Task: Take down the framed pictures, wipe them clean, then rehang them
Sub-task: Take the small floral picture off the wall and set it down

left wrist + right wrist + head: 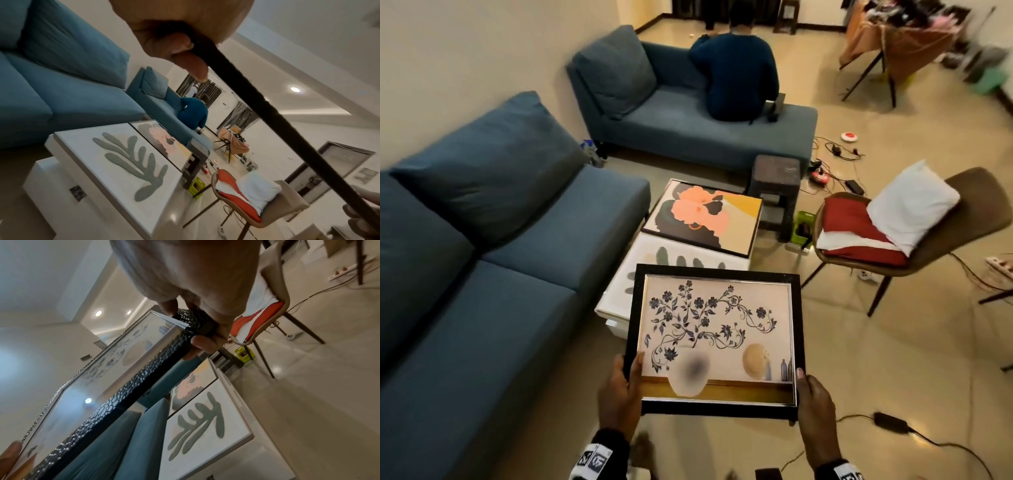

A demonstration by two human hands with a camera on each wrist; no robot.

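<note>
I hold a black-framed picture (717, 337) of blue flowers in a white vase, face up, above the floor. My left hand (619, 387) grips its near left corner, thumb on the glass. My right hand (813, 397) grips the near right corner, thumb on the frame. In the left wrist view the frame's edge (267, 112) runs under my left hand (180, 48). In the right wrist view my right hand (197, 321) clamps the textured black frame (115, 404). A picture with a grey leaf shape (681, 263) and one with a pink flower (705, 219) lie on the white low table (613, 322).
A blue sofa (482, 274) runs along the left, with a second one (688, 123) behind, where a person (736, 68) sits. A brown chair (914, 226) with red and white cloth stands right. A dark stool (777, 185), cables and a power adapter (890, 420) are on the floor.
</note>
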